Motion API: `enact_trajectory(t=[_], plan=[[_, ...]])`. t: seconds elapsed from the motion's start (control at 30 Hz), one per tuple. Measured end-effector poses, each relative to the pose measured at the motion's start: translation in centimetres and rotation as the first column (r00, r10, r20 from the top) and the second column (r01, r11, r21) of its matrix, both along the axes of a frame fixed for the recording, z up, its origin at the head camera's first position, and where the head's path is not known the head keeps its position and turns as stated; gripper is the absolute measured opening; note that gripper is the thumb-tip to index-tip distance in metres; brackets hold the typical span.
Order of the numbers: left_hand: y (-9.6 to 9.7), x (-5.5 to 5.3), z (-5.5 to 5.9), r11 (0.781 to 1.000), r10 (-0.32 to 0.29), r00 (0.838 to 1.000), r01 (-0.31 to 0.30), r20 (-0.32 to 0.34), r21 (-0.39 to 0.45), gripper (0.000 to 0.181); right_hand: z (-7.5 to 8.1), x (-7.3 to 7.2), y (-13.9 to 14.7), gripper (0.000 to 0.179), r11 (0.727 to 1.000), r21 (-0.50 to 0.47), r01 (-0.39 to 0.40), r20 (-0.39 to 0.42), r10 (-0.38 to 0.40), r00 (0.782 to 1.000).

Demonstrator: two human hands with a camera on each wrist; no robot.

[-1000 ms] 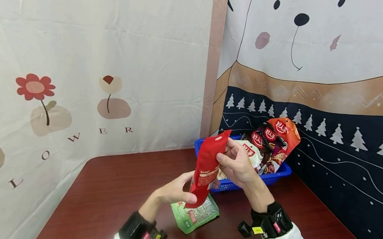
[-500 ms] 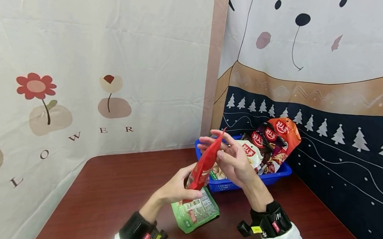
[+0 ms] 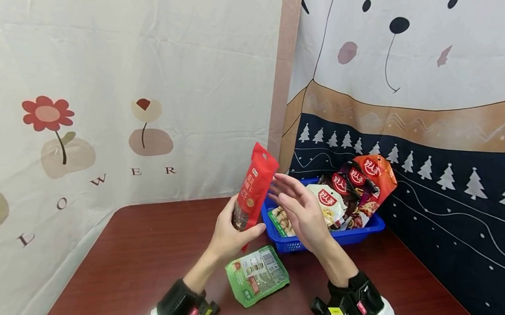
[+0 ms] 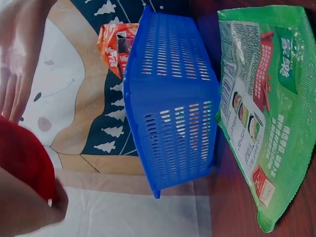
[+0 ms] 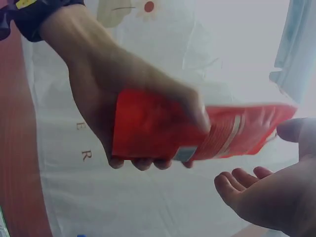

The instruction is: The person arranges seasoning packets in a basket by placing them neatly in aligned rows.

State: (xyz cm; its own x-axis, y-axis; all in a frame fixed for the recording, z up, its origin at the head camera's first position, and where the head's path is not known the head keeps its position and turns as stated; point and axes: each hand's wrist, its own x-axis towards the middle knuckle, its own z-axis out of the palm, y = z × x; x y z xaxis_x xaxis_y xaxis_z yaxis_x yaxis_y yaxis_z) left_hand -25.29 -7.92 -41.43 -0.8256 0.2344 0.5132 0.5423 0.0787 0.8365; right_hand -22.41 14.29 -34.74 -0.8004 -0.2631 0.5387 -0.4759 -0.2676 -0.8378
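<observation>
My left hand [image 3: 226,231] grips the lower part of a long red food packet [image 3: 257,180], which stands tilted up with its printed side and a small clear window showing. In the right wrist view the left thumb lies across the red packet [image 5: 232,131] while fingertips show along the opposite edge. My right hand [image 3: 303,211] is beside the packet with fingers extended, holding nothing. Below the hands, a green food packet [image 3: 257,275] lies flat on the table; the left wrist view shows this green packet [image 4: 271,108] close up.
Behind my right hand stands a blue perforated basket [image 3: 290,245] holding several snack packets, among them a white bag [image 3: 328,203] and an orange bag [image 3: 382,175] rising above the rim. Printed cloths hang behind the brown table [image 3: 155,255].
The right hand has let go of the red packet and opened. The left hand has moved the packet left and up, turning it so another printed side shows. The green packet and basket stay put.
</observation>
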Motion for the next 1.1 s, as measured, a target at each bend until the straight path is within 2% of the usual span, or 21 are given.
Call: enact_trajectory(t=[0.07, 0.13, 0.27, 0.4, 0.47, 0.6, 0.67, 0.77, 0.93, 1.1], plan=[[0.1, 0.0, -0.1, 0.996, 0.081, 0.996, -0.082, -0.034, -0.027, 0.083, 0.1, 0.3, -0.2, 0.059, 1.000, 0.009, -0.001, -0.004, 0.001, 1.000], [0.3, 0.0, -0.3, 0.985, 0.157, 0.984, -0.162, -0.082, -0.054, 0.086, 0.1, 0.5, -0.5, 0.062, 1.000, 0.016, 0.000, -0.007, 0.000, 1.000], [0.6, -0.2, -0.6, 0.963, 0.240, 0.950, -0.258, -0.200, -0.071, 0.087, 0.1, 0.8, -0.9, 0.067, 0.999, 0.029, 0.026, 0.016, -0.026, 1.000], [0.9, -0.4, -1.0, 0.946, 0.279, 0.905, -0.317, -0.322, -0.073, 0.087, 0.1, 1.0, -1.2, 0.066, 0.997, 0.036, 0.066, 0.090, -0.069, 0.994], [1.1, -0.5, -1.1, 0.932, 0.303, 0.874, -0.355, -0.380, -0.072, 0.087, 0.1, 0.9, -1.2, 0.063, 0.996, 0.026, 0.083, 0.126, -0.086, 0.988], [1.3, -0.5, -1.3, 0.897, 0.356, 0.815, -0.435, -0.456, -0.078, 0.087, 0.0, 0.8, -1.3, 0.060, 0.993, 0.016, 0.121, 0.171, -0.122, 0.978], [1.4, -0.6, -1.4, 0.882, 0.374, 0.791, -0.465, -0.484, -0.079, 0.086, 0.0, 0.8, -1.3, 0.060, 0.989, 0.021, 0.144, 0.184, -0.146, 0.972], [1.5, -0.6, -1.5, 0.867, 0.386, 0.765, -0.492, -0.516, -0.081, 0.086, -0.2, 0.6, -1.4, 0.062, 0.982, 0.027, 0.184, 0.190, -0.186, 0.964], [1.7, -0.6, -1.6, 0.849, 0.392, 0.722, -0.523, -0.569, -0.079, 0.086, -0.4, 0.5, -1.5, 0.061, 0.968, 0.031, 0.247, 0.142, -0.249, 0.958], [1.9, -0.6, -1.6, 0.839, 0.396, 0.688, -0.540, -0.608, -0.065, 0.087, -0.5, 0.4, -1.6, 0.060, 0.946, 0.076, 0.316, 0.119, -0.323, 0.939]])
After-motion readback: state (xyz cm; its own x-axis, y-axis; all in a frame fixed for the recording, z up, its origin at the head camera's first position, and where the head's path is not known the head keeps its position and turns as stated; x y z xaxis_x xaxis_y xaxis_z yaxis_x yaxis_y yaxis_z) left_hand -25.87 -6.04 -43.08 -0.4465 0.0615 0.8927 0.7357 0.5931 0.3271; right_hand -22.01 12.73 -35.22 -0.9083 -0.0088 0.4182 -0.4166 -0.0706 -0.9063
